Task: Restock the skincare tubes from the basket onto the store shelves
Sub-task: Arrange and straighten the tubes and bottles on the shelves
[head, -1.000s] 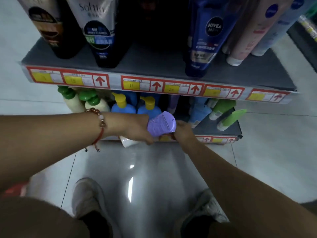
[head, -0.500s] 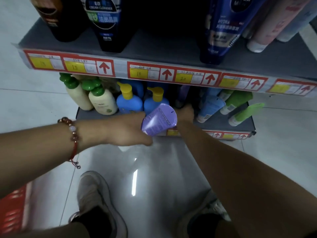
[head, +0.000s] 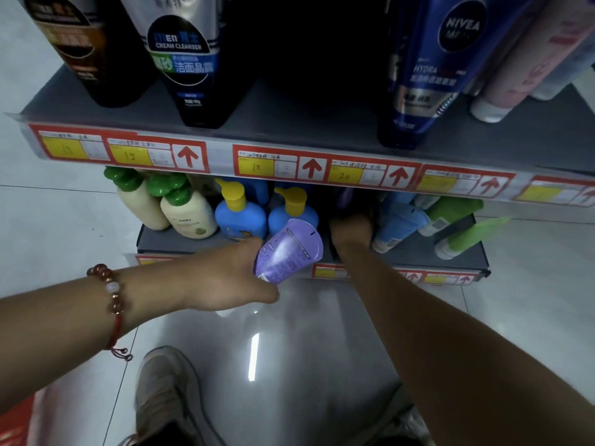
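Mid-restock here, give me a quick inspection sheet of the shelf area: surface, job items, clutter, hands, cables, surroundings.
Surface: lower shelf grey, stocked; its middle slot is dark.
Job's things: purple tube held tilted in front of the lower shelf, not yet placed. Another purple item sits deep in the slot, unclear.
Clutter: green-capped cream bottles, blue pump bottles, light blue tubes and green tubes leaning on the shelf.
Hands: left hand grips the purple tube; right hand reaches into the slot, fingers hidden.
Cables: nothing seen.
Surroundings: upper shelf with large tubes and price tags; glossy tiled floor; red basket edge at the lower left.
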A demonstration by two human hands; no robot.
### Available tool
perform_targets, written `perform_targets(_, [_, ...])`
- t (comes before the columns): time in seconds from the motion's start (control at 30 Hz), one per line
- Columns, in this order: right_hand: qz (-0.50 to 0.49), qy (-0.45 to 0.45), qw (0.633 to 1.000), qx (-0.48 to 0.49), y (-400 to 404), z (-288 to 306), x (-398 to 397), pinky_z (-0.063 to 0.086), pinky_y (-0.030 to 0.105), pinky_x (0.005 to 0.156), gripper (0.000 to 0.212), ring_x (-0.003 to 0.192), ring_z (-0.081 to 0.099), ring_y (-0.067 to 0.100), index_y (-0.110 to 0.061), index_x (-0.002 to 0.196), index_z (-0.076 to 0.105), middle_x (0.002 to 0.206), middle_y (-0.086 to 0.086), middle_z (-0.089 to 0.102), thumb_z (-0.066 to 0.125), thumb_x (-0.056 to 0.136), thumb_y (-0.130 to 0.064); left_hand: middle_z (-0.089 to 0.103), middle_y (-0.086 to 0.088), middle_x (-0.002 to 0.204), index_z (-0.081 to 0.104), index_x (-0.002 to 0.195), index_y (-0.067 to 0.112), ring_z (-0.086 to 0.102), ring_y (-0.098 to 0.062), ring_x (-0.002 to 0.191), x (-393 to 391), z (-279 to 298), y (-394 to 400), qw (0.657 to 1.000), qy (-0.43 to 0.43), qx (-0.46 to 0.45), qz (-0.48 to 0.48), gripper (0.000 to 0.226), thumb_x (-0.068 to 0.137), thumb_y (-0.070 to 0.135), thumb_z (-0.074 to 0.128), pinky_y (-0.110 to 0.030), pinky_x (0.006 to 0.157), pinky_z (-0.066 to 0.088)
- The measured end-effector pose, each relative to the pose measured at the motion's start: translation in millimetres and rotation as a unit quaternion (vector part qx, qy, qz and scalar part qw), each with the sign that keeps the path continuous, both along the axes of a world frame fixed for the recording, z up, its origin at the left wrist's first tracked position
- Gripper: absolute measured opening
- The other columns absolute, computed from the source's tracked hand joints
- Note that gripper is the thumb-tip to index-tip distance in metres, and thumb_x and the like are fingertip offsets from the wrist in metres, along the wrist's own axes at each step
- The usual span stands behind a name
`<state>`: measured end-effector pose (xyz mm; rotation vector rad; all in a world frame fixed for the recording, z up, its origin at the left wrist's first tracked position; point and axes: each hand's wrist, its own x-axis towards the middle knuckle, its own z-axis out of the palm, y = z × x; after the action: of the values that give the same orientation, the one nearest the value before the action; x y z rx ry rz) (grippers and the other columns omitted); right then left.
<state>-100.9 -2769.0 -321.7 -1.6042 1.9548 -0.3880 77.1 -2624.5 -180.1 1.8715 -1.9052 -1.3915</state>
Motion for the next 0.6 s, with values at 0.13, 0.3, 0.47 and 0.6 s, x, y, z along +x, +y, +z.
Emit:
perform_targets(0.13, [0.022,-0.061,0.997,-0.035,6.2,1.9,-14.6,0.044,0.035,0.072,0.024,0.092,0.060,0.042,0.004,0.095,0.065,0.096,0.027,0.066,0.062,0.087,-0.018,0.043,-0.006,0.072,0.049,0.088,-0.005,0.041,-0.013,0.064,-5.8,1.5,-0.4,1.000,0.017,-0.006,-0.007,0.038,0.076,0.024,0.070,-0.031,0.061,0.035])
perform_targets(0.3, [0.048,-0.072,0.996,-0.020,9.0,0.9,-21.6,0.047,0.038,0.068,0.024,0.087,0.062,0.042,0.001,0.092,0.067,0.093,0.025,0.068,0.066,0.085,-0.021,0.041,-0.006,0.073,0.047,0.088,-0.005,0.039,-0.012,0.064,-9.7,3.9,2.5,1.000,0.011,0.001,-0.005,0.035,0.080,0.017,0.072,-0.028,0.060,0.034])
perform_targets(0.47, [0.068,-0.037,0.997,-0.012,3.6,7.9,-23.4,0.046,0.038,0.081,0.027,0.100,0.059,0.044,0.007,0.106,0.064,0.108,0.028,0.065,0.060,0.092,-0.016,0.045,-0.004,0.075,0.049,0.091,0.001,0.041,-0.012,0.066,-9.3,4.1,5.3,1.000,0.010,0.018,-0.002,0.038,0.072,0.029,0.068,-0.033,0.064,0.037])
perform_targets(0.6, [0.078,-0.027,0.996,-0.024,13.7,11.4,-13.1,0.045,0.041,0.088,0.046,0.105,0.056,0.042,0.004,0.117,0.060,0.113,0.026,0.063,0.064,0.089,-0.032,0.049,-0.006,0.079,0.052,0.097,0.003,0.044,-0.013,0.069,-8.7,4.2,6.1,1.000,-0.001,0.020,0.003,0.047,0.069,0.038,0.066,-0.034,0.068,0.041])
